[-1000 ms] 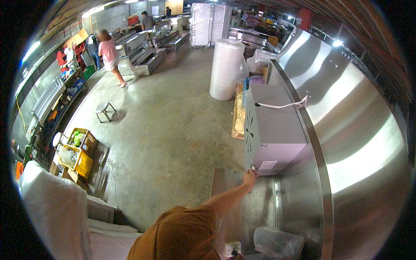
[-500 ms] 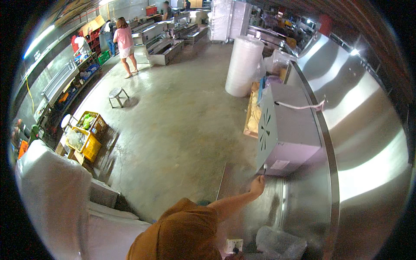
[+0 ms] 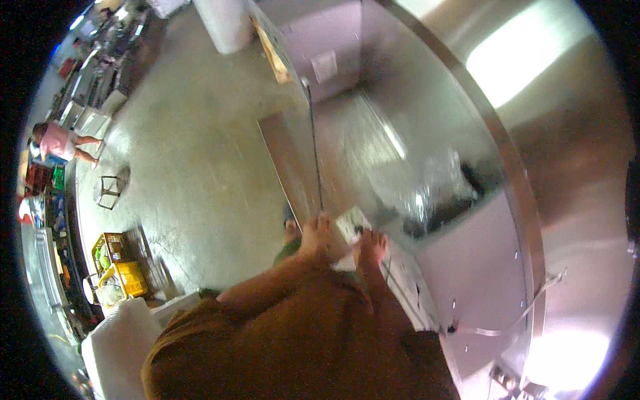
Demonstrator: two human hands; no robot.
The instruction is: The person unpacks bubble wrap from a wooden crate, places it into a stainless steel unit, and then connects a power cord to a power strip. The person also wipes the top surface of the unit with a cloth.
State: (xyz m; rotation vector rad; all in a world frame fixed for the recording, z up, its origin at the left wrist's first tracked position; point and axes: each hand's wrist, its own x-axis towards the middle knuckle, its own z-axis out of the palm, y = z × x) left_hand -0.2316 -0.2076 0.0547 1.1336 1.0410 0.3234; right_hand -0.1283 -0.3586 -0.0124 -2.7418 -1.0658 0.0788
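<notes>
My left hand (image 3: 319, 237) is closed on a thin black cable (image 3: 315, 147), which stretches up to the corner of a grey metal box (image 3: 327, 40). Close beside it, my right hand (image 3: 371, 248) has bent fingers by a white socket box (image 3: 352, 222). A small black plug (image 3: 359, 229) sits on the socket face at those fingertips; blur hides the exact grip. Below the right hand, a second grey metal box (image 3: 473, 273) has a pale cable (image 3: 487, 331) at its side.
Clear plastic wrapping (image 3: 427, 183) lies on the shiny metal surface between the boxes. A curved steel panel (image 3: 567, 167) borders the right. At left are a yellow crate (image 3: 130, 279), a stool (image 3: 108, 191) and a person in pink (image 3: 59, 141). A wrapped roll (image 3: 223, 27) stands far off.
My view has turned downward and to the right. My left hand has drawn back from the far box with the cable, which now shows stretched out. Both hands are now close together.
</notes>
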